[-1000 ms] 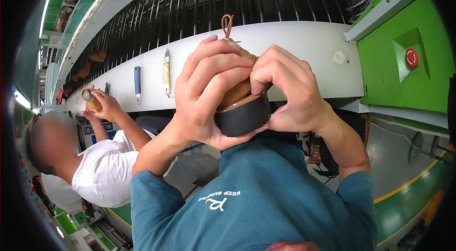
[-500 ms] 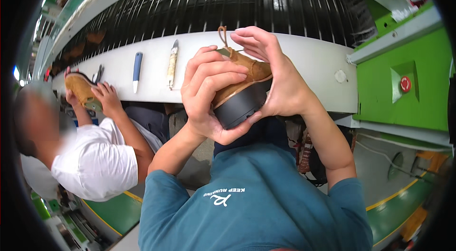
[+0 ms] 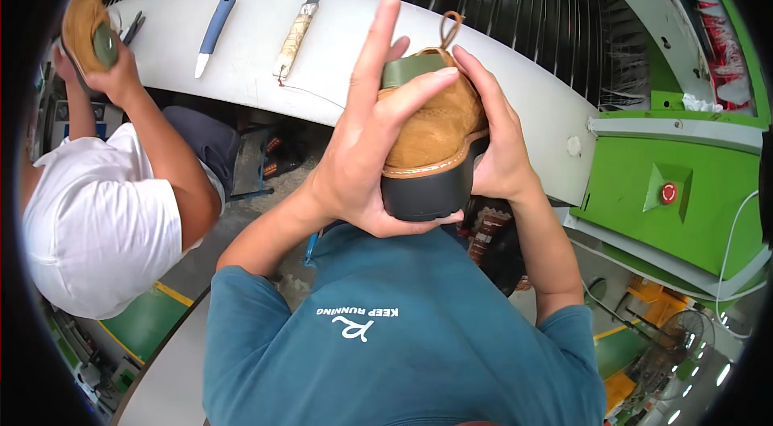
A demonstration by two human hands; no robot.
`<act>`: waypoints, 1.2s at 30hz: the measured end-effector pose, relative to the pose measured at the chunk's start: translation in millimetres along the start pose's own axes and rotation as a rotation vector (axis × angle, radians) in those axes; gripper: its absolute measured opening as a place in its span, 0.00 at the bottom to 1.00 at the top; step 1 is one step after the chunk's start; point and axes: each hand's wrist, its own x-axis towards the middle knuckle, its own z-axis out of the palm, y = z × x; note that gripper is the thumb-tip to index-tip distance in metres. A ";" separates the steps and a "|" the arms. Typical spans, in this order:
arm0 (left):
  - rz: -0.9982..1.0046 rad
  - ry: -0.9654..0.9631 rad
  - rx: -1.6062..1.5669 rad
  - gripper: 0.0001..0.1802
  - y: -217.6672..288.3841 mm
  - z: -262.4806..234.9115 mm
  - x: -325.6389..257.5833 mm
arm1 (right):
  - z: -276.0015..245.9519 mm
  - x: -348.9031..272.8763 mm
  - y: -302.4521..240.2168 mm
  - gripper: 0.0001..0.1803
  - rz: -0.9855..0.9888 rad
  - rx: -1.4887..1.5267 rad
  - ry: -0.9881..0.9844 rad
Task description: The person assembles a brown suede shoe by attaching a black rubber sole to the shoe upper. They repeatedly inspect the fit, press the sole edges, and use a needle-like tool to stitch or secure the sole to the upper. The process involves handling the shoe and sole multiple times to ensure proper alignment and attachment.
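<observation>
Between my two hands I hold a tan leather shoe with a thick black sole and a line of pale stitching above it. One rounded end of it faces me, sole downward. A green block shows in its top opening, and a brown lace loop sticks up at the far side. My left hand grips the left side, with one finger pointing up, another across the upper, and the thumb under the sole. Along the right side lie the fingers of my right hand, its palm against the sole; its thumb is hidden.
A blue-handled knife and a knife with a wrapped handle lie on the white bench. At left a co-worker holds another tan shoe. A green machine panel with a red button stands at right. Dark rollers run behind the bench.
The shoe has turned in my hands, so a rounded end now faces me and more of the green block shows. My left fingers have spread. The view has shifted, and the co-worker's shoe sits higher.
</observation>
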 end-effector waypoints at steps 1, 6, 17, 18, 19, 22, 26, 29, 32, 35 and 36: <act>-0.027 -0.008 -0.023 0.61 0.3 -0.6 -1.7 | 1.8 -1.3 -1.1 0.77 0.006 -0.026 0.018; -0.084 0.016 -0.093 0.56 1.7 -4.9 -13.2 | -20.5 17.2 -17.7 0.75 0.084 0.185 -0.222; -0.070 0.055 -0.194 0.48 9.8 -1.4 -32.5 | 57.4 189.3 57.1 0.27 -0.433 -0.236 -0.523; -0.070 0.048 -0.195 0.48 9.6 -2.2 -32.7 | 78.8 201.2 58.5 0.30 -0.496 -0.242 -0.569; -0.079 0.061 -0.186 0.48 9.6 -3.2 -33.2 | 98.5 214.4 57.8 0.33 -0.501 -0.270 -0.640; -0.077 0.081 -0.142 0.50 7.5 -2.2 -33.9 | 132.2 225.7 65.1 0.30 -0.574 -0.441 -0.693; -0.071 0.091 -0.136 0.50 6.1 0.4 -28.8 | 116.0 211.0 74.8 0.17 -0.462 -0.490 -0.597; -0.061 0.084 -0.129 0.49 4.0 1.1 -24.1 | 58.7 191.3 105.8 0.12 -0.207 -0.480 -0.393; -0.031 0.056 -0.086 0.50 -2.6 -0.7 -20.1 | -23.1 159.6 35.7 0.08 -0.004 0.034 0.037; 0.033 -0.048 -0.065 0.52 -8.7 -5.1 -4.7 | -84.5 110.1 -31.4 0.15 -0.035 0.792 0.040; 0.025 -0.073 -0.049 0.51 -6.0 -6.5 -1.4 | -95.4 97.5 -51.0 0.18 -0.115 1.041 -0.020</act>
